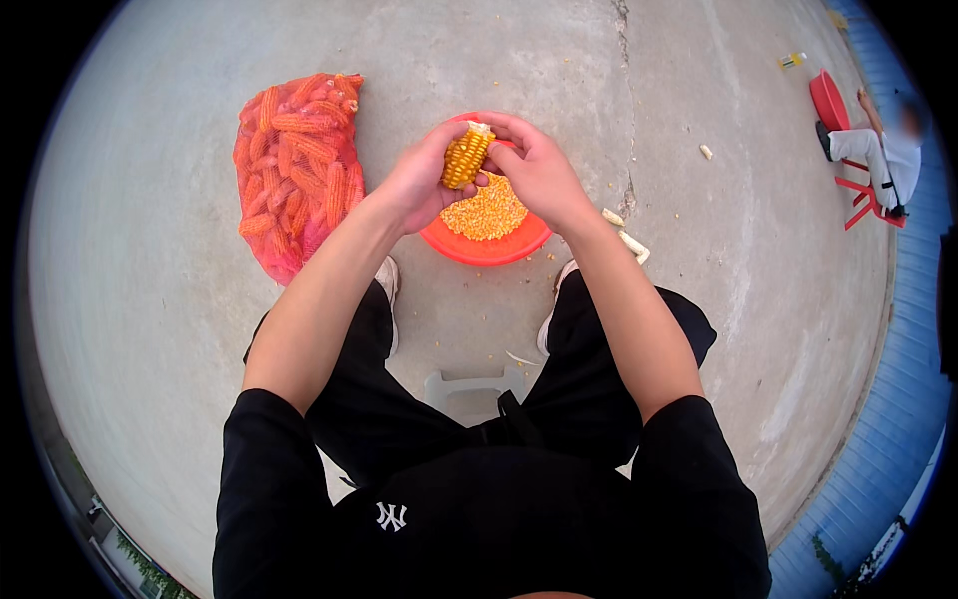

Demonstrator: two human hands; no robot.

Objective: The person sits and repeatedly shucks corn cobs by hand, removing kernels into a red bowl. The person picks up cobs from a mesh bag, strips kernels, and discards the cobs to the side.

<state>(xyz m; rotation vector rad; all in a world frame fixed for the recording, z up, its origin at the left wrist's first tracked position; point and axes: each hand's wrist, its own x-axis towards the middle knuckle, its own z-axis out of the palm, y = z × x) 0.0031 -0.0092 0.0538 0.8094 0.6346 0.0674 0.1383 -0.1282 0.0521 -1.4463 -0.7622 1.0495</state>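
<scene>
An ear of dried yellow corn [465, 159] is held above a red plastic basin [486, 251]. My left hand [426, 176] grips the ear from the left, its thumb along the upper side and fingers beneath. My right hand [535, 165] is at the ear's right side, with the thumb against the kernels near the pale upper end. Some of its fingers are hidden behind the ear, so I cannot tell how firmly it grips. Loose corn kernels [486, 213] cover much of the basin's floor.
To the left lies a red mesh sack [299, 172] full of corn ears. Bare cobs [635, 245] lie right of the basin, another cob [706, 152] farther off. A stool [471, 385] is under me. At far right a person [891, 161] sits by another red basin [829, 101].
</scene>
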